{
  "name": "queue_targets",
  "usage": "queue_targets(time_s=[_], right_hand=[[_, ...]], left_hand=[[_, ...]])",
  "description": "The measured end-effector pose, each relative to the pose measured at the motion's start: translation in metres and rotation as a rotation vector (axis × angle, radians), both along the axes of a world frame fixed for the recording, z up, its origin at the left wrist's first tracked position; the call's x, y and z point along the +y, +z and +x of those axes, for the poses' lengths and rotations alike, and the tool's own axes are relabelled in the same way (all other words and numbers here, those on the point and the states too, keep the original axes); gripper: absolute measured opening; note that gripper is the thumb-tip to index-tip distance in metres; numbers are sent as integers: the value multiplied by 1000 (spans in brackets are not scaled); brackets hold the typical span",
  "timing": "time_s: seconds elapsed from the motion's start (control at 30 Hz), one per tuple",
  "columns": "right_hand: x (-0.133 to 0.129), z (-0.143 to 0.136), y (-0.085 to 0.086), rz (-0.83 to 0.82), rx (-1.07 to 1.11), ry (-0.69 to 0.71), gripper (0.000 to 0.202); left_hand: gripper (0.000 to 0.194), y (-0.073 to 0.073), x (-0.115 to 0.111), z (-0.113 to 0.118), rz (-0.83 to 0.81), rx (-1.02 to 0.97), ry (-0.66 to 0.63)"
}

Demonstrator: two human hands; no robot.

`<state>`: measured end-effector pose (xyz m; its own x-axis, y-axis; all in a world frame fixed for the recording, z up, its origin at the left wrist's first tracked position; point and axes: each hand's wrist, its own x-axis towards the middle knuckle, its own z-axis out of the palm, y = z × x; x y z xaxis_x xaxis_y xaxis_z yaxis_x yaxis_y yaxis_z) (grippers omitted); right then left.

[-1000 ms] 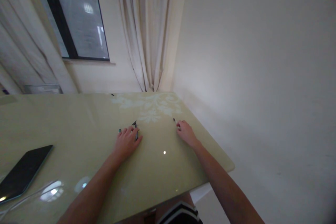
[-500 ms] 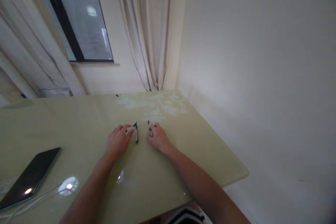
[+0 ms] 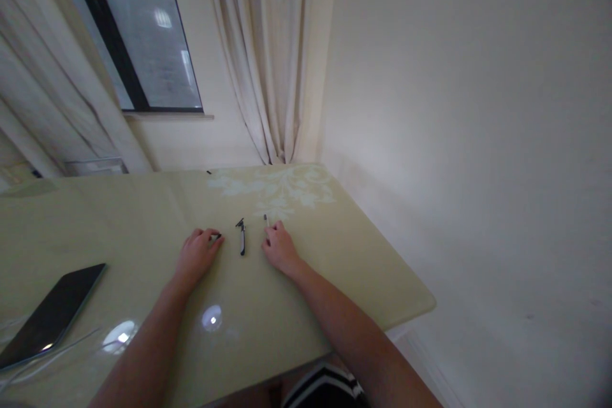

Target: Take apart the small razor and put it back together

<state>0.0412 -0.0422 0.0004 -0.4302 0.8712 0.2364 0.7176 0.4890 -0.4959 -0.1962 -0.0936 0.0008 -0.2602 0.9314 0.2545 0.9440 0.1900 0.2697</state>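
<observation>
A razor (image 3: 242,239) with a dark and grey handle lies on the table between my hands, its head pointing away from me. My left hand (image 3: 198,255), left of the razor and apart from it, pinches a small dark piece (image 3: 216,237) too small to identify. To the razor's right, my right hand (image 3: 281,250) has its fingers closed on a slim white stick with a dark head (image 3: 266,219), perhaps a toothbrush. Only its far end shows; the rest is under my fingers.
A dark tablet (image 3: 52,312) lies at the left of the glossy table (image 3: 268,325), with a white cable (image 3: 52,360) near it. A small dark bit (image 3: 209,172) sits by the far edge. A wall (image 3: 468,172) borders the table's right side.
My left hand has moved left, away from the razor's head, and a small dark piece now shows between its fingers. The right hand stays on the stick. The view has shifted slightly.
</observation>
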Motion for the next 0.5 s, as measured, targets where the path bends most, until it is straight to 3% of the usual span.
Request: queue_targets(time_s=[0.5], right_hand=[[3,0,-5,7,50,56,22]], left_hand=[[43,8,2,12,-62,-51,116]])
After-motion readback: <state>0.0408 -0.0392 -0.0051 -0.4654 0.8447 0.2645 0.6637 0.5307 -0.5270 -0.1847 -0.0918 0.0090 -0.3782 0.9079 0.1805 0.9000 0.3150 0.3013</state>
